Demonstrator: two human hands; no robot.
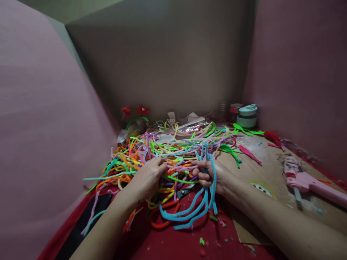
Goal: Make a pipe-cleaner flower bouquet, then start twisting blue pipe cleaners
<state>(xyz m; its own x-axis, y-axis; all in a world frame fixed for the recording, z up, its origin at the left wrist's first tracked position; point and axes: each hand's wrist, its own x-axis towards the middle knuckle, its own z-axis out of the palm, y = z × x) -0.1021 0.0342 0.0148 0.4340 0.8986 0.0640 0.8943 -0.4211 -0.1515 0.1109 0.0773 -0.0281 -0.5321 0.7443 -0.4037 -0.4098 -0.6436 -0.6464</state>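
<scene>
Several blue pipe cleaners [187, 216] hang bent from my right hand [208, 175], whose fingers are curled around them. Their lower ends curve out to the left over the red cloth. My left hand [153, 177] reaches into a big tangled pile of many-coloured pipe cleaners [168, 146]. Its fingers are bent down among the strands, and their tips are hidden, so I cannot make out what they grip. Below and between my hands lie red-handled scissors [164, 225], partly under the blue strands.
A pink glue gun [306, 180] lies on a cardboard sheet [260, 231] at the right. Behind it stand a mint-lidded container [246, 117] and a roll of tape [235, 108]. Red pipe-cleaner flowers [141, 110] stand at the back left. A black flat object [81, 227] lies beside my left forearm.
</scene>
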